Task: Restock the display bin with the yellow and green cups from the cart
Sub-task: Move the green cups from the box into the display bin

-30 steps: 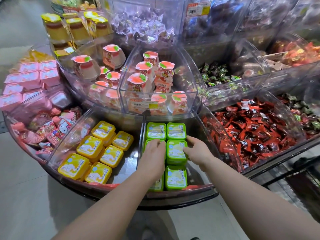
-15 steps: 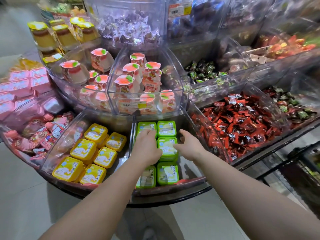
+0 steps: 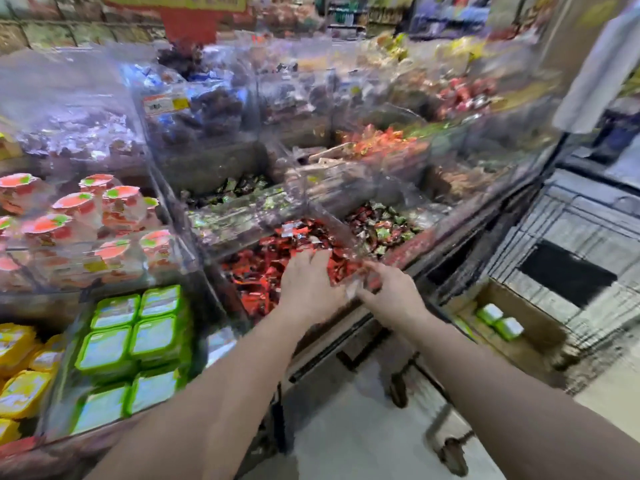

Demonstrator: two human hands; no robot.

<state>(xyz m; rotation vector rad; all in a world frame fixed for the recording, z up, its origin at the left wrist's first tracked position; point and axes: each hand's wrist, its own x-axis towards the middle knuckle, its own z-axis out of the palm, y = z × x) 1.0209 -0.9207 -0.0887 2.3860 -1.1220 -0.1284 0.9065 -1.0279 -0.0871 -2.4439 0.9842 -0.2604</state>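
Both hands (image 3: 311,289) left the green cups (image 3: 138,341), moving right.

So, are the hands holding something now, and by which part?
Nothing is held, as far as the blur shows: left hand and right hand hang with loose fingers before the red candies.

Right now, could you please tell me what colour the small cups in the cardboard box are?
Green with pale lids, seen blurred in the head view.

Motion blur smears everything; yellow cups (image 3: 20,375) cut off at left edge
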